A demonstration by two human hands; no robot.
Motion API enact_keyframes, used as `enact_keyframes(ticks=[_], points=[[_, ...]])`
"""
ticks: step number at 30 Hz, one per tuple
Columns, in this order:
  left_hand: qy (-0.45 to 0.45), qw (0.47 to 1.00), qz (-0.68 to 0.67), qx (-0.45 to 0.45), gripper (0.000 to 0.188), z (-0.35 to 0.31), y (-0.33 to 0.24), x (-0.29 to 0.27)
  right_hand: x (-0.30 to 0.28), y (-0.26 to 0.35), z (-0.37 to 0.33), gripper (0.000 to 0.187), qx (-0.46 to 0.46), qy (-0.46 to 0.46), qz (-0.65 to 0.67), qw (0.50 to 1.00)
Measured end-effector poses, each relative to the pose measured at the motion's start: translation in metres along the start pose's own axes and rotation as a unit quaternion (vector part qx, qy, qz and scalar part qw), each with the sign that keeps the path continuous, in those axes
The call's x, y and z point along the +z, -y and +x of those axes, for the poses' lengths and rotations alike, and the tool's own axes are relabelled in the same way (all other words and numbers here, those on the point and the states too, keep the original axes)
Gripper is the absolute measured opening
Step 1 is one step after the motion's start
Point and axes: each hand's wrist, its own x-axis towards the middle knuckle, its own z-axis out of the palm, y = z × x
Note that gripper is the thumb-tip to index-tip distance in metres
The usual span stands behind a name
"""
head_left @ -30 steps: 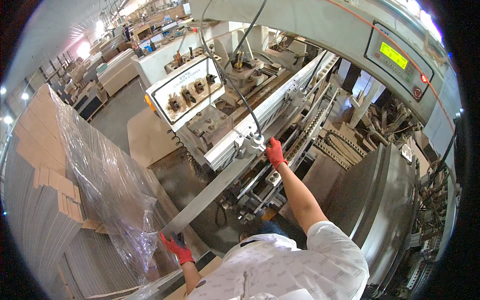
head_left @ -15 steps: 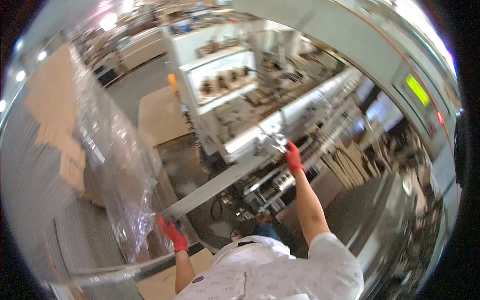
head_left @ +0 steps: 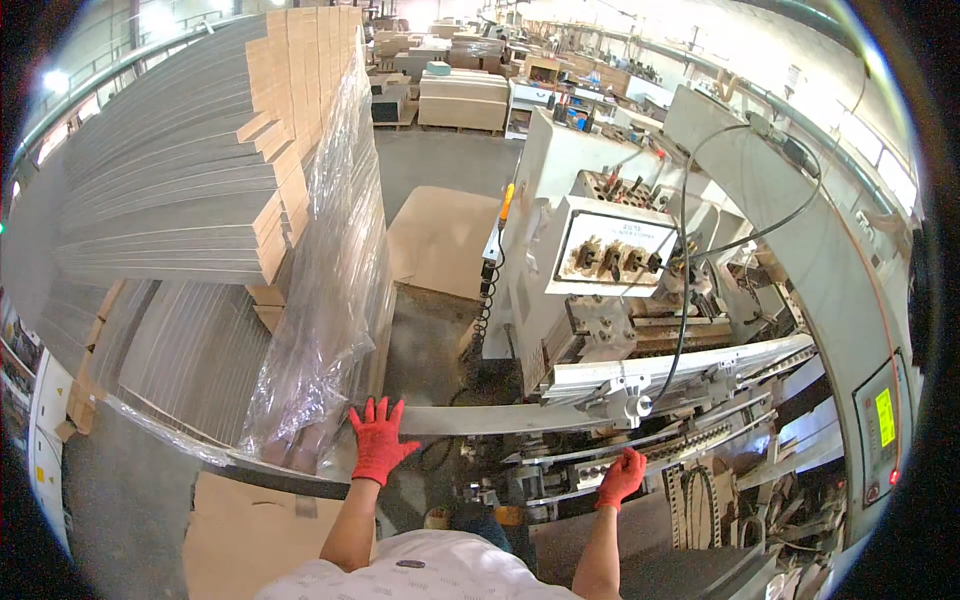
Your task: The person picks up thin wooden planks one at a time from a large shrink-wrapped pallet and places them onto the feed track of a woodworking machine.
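Observation:
My left hand (head_left: 378, 442), in a red glove, has its fingers spread over the left end of a long narrow grey panel (head_left: 490, 419). Whether the palm presses on it I cannot tell. The panel's right end reaches a metal clamp with a round knob (head_left: 637, 406) on the machine's guide rail (head_left: 680, 368). My right hand (head_left: 621, 479), also red-gloved, is closed in front of and below that knob, apart from it. Nothing shows in its fingers. It is over the lower slotted rail (head_left: 655, 453).
Left stands a tall stack of grey boards (head_left: 170, 190), with clear plastic film (head_left: 335, 250) hanging beside it. A machine housing with several dark knobs (head_left: 618, 258) rises ahead. Far right is a control panel (head_left: 882, 425) with a lit screen. Flat cardboard (head_left: 250, 525) lies near left.
My right hand has come off the clamp and drawn back toward me. The left hand stays at the panel's left end, fingers now spread. My view has turned and lifted.

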Motion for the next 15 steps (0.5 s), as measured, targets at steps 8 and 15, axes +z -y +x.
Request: enact_keyframes(ticks=[8,15], points=[[0.031,0.997,0.048,0.051,0.067,0.027,0.002,0.017,0.001,-0.005,-0.004,0.019,-0.047,-0.035,0.038,0.998],[0.017,0.998,0.027,0.057,0.064,0.022,0.002,0.017,-0.002,-0.004,-0.005,0.016,-0.032,-0.026,0.030,0.999]])
